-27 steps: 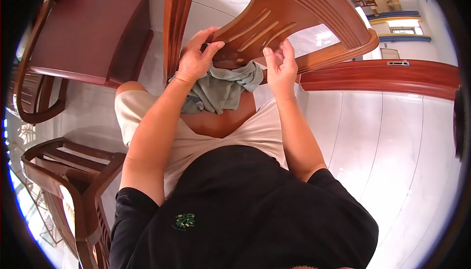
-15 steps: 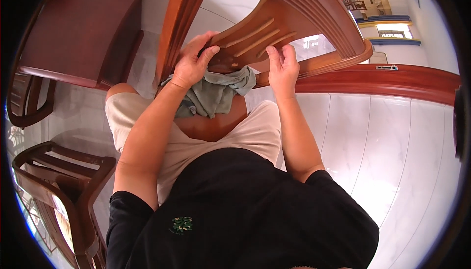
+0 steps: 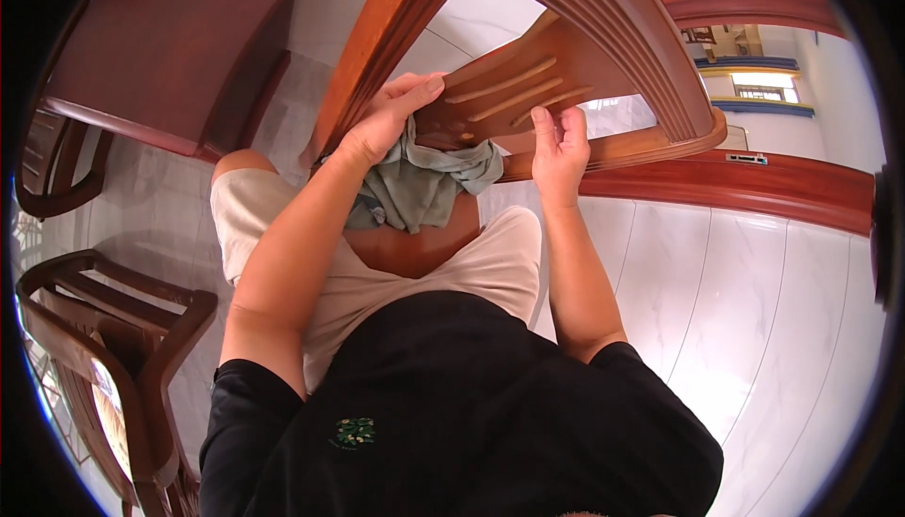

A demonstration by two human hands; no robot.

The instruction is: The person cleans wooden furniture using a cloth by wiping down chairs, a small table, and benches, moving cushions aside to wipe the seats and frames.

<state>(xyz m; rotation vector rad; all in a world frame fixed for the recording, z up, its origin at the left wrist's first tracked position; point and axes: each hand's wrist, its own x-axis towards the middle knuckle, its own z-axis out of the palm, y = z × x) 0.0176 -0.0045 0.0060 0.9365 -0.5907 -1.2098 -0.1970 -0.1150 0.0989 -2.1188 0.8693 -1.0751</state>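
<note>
Pressing hand: the left hand lies flat, fingers together, on the wooden chair, with a grey-green cloth pinned under the palm.
Left grip: not a closed fist; palm and thumb trap the cloth against the wood, and the fingers reach out over the slatted panel.
Cloth: bunched, most of it hanging below the left hand, over the person's knee, touching the chair's lower edge.
Right hand: curled round the chair's lower rail, fingertips on the slatted panel, thumb side toward the cloth; it has hold of the wood only.
Chair: tipped up close before the person, its curved ribbed rail arching above both hands.
Person: seated, in pale shorts and a black shirt.
Around: a dark wooden table at upper left, another chair at lower left, and a white tiled floor.
</note>
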